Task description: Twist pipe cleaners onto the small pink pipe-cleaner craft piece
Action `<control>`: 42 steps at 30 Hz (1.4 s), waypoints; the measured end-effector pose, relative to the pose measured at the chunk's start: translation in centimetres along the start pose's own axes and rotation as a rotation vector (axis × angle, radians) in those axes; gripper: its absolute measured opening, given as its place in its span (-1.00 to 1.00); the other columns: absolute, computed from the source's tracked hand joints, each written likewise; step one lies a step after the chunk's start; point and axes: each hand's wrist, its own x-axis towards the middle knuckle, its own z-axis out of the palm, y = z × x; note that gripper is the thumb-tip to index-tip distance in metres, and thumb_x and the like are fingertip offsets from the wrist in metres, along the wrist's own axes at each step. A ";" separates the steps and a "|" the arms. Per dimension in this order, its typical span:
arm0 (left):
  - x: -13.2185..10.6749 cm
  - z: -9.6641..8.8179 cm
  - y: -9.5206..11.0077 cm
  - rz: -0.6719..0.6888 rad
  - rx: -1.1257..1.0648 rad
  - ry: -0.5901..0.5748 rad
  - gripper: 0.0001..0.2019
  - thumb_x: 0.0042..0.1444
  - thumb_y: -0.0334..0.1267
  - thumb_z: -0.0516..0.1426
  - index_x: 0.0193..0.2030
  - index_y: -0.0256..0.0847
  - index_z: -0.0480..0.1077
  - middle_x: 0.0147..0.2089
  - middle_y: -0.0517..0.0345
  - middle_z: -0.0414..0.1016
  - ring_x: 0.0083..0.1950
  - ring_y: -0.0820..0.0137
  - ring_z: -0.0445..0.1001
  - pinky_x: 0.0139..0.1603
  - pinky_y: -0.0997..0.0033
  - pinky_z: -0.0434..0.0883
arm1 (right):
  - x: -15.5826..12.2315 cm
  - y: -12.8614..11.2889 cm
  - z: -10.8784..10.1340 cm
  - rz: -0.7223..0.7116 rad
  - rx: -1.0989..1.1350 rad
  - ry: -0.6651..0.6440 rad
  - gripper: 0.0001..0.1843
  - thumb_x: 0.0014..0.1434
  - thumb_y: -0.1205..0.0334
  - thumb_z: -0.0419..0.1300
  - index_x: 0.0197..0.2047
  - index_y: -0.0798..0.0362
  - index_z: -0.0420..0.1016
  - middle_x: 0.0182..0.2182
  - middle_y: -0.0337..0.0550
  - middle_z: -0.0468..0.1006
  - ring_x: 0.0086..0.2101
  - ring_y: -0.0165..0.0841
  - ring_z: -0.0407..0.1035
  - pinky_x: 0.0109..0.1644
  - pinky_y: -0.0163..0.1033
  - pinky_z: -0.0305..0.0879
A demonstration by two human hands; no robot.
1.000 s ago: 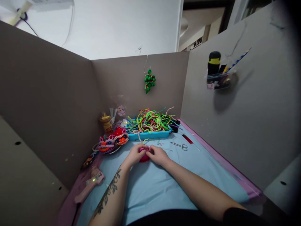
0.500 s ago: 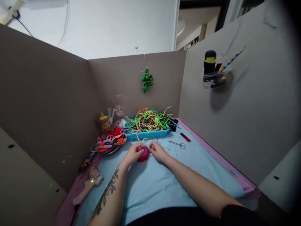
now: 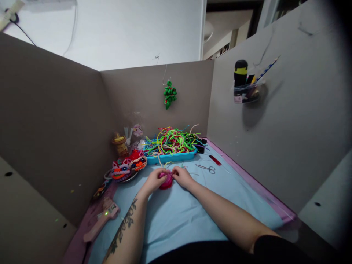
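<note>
Pale-blue cloth [image 3: 176, 220] covers the cardboard-walled tabletop, where the grips of left hand [image 3: 154, 179] and right hand [image 3: 182, 176] clasp a fuzzy pink ball [image 3: 166, 182].

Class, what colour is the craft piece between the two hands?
The craft piece is pink; the head view shows it.

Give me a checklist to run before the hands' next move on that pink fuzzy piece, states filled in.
1. Left hand holds the pink fuzzy round piece: ok.
2. Right hand closed on the piece: cannot tell; it touches it.
3. Piece rests on the light blue mat: ok.
4. Small metal scissors lie apart from both hands, on the mat: ok.
5. Blue plastic tray of coloured pipe cleaners sits behind the hands, untouched: ok.
</note>
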 end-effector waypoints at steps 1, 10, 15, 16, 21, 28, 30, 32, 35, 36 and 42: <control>0.0 0.0 0.0 0.000 0.001 -0.002 -0.76 -0.06 -0.37 0.12 -0.20 -0.21 0.47 -0.11 0.06 0.52 -0.03 0.23 0.43 0.05 0.26 0.30 | 0.0 -0.1 0.0 0.000 0.001 -0.001 -0.83 -0.06 0.46 0.08 -0.37 0.05 0.40 -0.52 -0.31 0.47 -0.45 -0.42 0.34 -0.35 -0.38 0.17; -0.1 0.2 -0.5 -0.039 -0.136 0.026 -0.59 -0.07 -0.37 0.15 -0.02 -0.19 0.26 -0.01 -0.04 0.45 0.06 0.27 0.40 0.05 0.29 0.32 | 0.0 -0.2 0.0 0.001 0.008 -0.006 -0.85 -0.06 0.44 0.08 -0.39 0.05 0.40 -0.54 -0.31 0.44 -0.46 -0.41 0.32 -0.36 -0.37 0.16; 0.0 0.1 -0.4 -0.007 -0.047 -0.001 -0.63 -0.10 -0.44 0.10 -0.08 -0.20 0.40 -0.02 0.04 0.47 0.04 0.26 0.39 0.12 0.25 0.26 | 0.0 0.0 0.0 0.006 0.000 -0.021 -0.82 -0.05 0.45 0.09 -0.36 0.05 0.40 -0.52 -0.32 0.45 -0.44 -0.41 0.33 -0.35 -0.38 0.15; 0.1 0.1 -0.4 -0.005 -0.024 -0.004 -0.63 -0.11 -0.46 0.09 -0.10 -0.20 0.43 -0.02 0.04 0.48 0.03 0.26 0.39 0.13 0.24 0.25 | 0.0 0.0 0.0 0.004 0.005 -0.024 -0.81 -0.05 0.46 0.08 -0.35 0.04 0.40 -0.52 -0.32 0.45 -0.44 -0.41 0.33 -0.35 -0.38 0.15; 0.2 0.2 -0.7 0.006 0.033 0.005 -0.64 -0.11 -0.44 0.07 -0.12 -0.19 0.46 -0.04 0.05 0.48 0.02 0.23 0.38 0.11 0.25 0.26 | -0.1 -0.1 0.0 -0.007 0.000 -0.028 -0.82 -0.05 0.47 0.09 -0.37 0.05 0.42 -0.53 -0.31 0.45 -0.45 -0.42 0.32 -0.35 -0.39 0.14; 0.0 0.1 0.0 -0.045 0.078 -0.007 -0.64 -0.08 -0.42 0.07 -0.11 -0.18 0.47 0.03 0.01 0.38 0.09 0.23 0.33 0.19 0.24 0.18 | -0.1 -0.1 0.0 -0.008 0.027 -0.033 -0.83 -0.06 0.46 0.10 -0.38 0.06 0.43 -0.53 -0.31 0.46 -0.46 -0.43 0.33 -0.36 -0.39 0.15; -0.1 0.1 0.1 -0.065 0.078 -0.002 -0.64 -0.07 -0.42 0.07 -0.10 -0.19 0.47 0.04 0.00 0.37 0.09 0.22 0.32 0.19 0.23 0.17 | -0.1 -0.2 -0.1 -0.004 0.035 -0.033 -0.83 -0.06 0.46 0.10 -0.38 0.06 0.42 -0.54 -0.32 0.46 -0.46 -0.43 0.33 -0.37 -0.39 0.15; -0.1 0.0 0.2 -0.064 0.070 0.005 -0.65 -0.07 -0.42 0.07 -0.11 -0.19 0.47 0.00 0.01 0.39 0.07 0.22 0.33 0.18 0.22 0.18 | -0.2 -0.3 -0.1 -0.005 0.046 -0.027 -0.84 -0.05 0.46 0.09 -0.39 0.07 0.42 -0.53 -0.31 0.46 -0.46 -0.43 0.33 -0.36 -0.39 0.16; -0.2 -0.2 0.2 -0.060 0.040 0.036 -0.66 -0.09 -0.42 0.09 -0.13 -0.20 0.48 -0.04 0.02 0.41 0.05 0.22 0.33 0.17 0.21 0.18 | -0.3 -0.7 -0.2 0.003 0.071 -0.007 -0.87 -0.04 0.44 0.10 -0.40 0.07 0.42 -0.54 -0.30 0.47 -0.46 -0.43 0.33 -0.35 -0.37 0.18; -0.2 -0.2 0.2 -0.060 0.024 0.047 -0.67 -0.09 -0.41 0.09 -0.14 -0.20 0.48 -0.04 0.01 0.41 0.05 0.21 0.33 0.16 0.21 0.18 | -0.3 -0.8 -0.2 0.006 0.088 0.003 -0.89 -0.04 0.42 0.11 -0.41 0.07 0.42 -0.54 -0.30 0.47 -0.46 -0.42 0.33 -0.35 -0.36 0.19; -0.2 -0.7 -0.1 -0.056 -0.076 0.056 -0.70 -0.08 -0.37 0.12 -0.14 -0.22 0.47 -0.04 -0.01 0.42 0.07 0.18 0.31 0.15 0.20 0.18 | -0.1 -1.1 0.4 0.081 0.362 0.037 -0.94 -0.08 0.39 0.13 -0.45 0.08 0.39 -0.58 -0.31 0.44 -0.56 -0.44 0.31 -0.43 -0.34 0.23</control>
